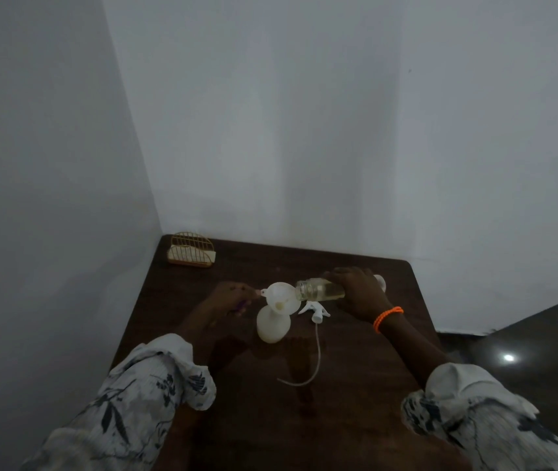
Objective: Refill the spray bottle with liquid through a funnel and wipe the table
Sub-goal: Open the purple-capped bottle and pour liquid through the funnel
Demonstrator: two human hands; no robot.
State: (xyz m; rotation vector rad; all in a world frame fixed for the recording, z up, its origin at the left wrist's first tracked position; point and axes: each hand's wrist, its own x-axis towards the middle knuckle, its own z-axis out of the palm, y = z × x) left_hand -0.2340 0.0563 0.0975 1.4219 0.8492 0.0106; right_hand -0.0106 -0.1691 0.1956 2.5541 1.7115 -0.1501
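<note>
Head view: dim, dark wooden table in a wall corner.
Spray bottle: upright mid-table, white funnel seated in its neck.
Left hand: left of the funnel, fingertips pinching its rim tab.
Right hand: fingers wrapped around the clear bottle, tipped on its side, mouth over the funnel's right edge, yellowish liquid inside.
Sprayer head: lying just right of the spray bottle, dip tube trailing toward the camera.
Wire holder: far-left corner, well apart from the funnel.
</note>
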